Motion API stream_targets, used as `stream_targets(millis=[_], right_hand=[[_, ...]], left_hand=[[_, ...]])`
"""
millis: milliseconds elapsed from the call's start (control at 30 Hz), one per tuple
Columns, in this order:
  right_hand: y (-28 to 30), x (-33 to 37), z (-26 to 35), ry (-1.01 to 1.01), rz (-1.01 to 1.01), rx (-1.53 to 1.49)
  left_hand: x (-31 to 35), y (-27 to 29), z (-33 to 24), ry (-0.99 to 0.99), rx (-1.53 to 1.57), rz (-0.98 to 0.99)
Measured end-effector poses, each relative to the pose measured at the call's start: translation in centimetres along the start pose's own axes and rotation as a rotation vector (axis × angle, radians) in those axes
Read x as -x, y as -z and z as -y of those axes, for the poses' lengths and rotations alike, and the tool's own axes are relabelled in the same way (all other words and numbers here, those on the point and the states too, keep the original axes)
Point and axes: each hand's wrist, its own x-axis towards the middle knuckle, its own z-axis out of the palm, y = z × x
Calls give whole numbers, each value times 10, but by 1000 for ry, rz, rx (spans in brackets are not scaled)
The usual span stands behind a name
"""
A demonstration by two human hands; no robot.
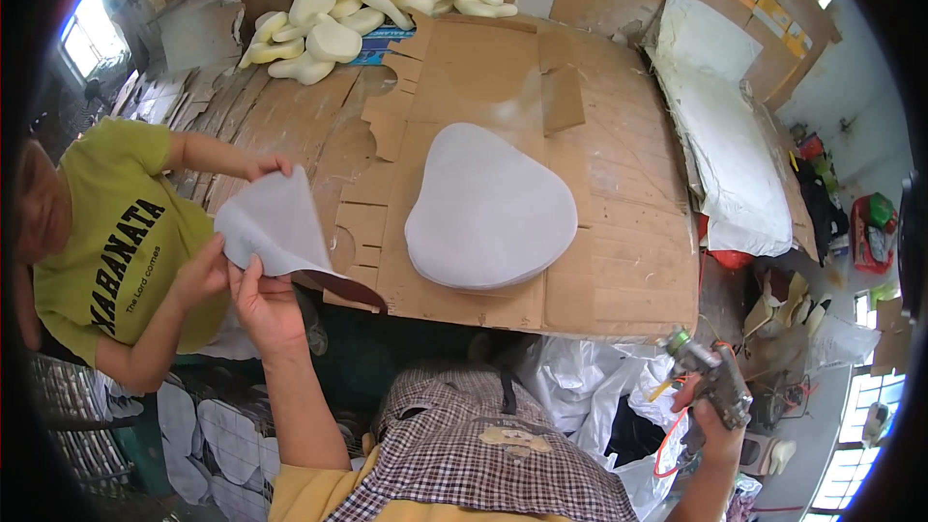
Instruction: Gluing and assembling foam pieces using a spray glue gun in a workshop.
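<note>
My left hand (266, 307) is closed on the near edge of a saddle-cover piece (271, 222), light grey on its upper face with a dark reddish underside at the curled tip. A co-worker on my left also holds this piece, one hand (270, 166) at its top edge and the other hand (200, 277) beside mine. Off the table's right front corner, my right hand (713, 427) grips a metal spray gun (713, 377) with a green-ringed end. In front of me, a stack of similar grey rounded-triangle pieces (491, 208) lies on the cardboard.
Cardboard sheets (628, 261) cover the worktable. Cream foam saddle pads (333, 39) are heaped at the back left. A white-covered board (720, 145) stands along the right side. An orange hose (665, 449) hangs near my right hand, beside white plastic sheeting (570, 377).
</note>
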Motion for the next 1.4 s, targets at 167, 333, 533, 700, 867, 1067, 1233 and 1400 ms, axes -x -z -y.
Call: stream_targets(millis=[167, 333, 533, 700, 867, 1067, 1233, 1400], right_hand=[[21, 13, 15, -61, -33, 193], [18, 20, 21, -156, 205, 101], [-27, -24, 7, -117, 382, -15], [-52, -60, 4, -18, 180, -8], [-37, -67, 6, -25, 16, 141], [4, -35, 4, -66, -44, 206], [15, -19, 21, -162, 61, 188], [-4, -58, 27, 84, 208, 154]], left_hand=[[-13, 49, -8, -81, -36, -81], [-6, 100, 2, -51, 68, -490], [29, 131, 28, 152, 115, -906], [58, 129, 60, 290, 52, -848], [66, 114, 80, 427, -61, -646], [54, 97, 108, 525, -161, -452], [46, 55, 140, 582, -382, -248], [25, 63, 214, 286, -887, 225]])
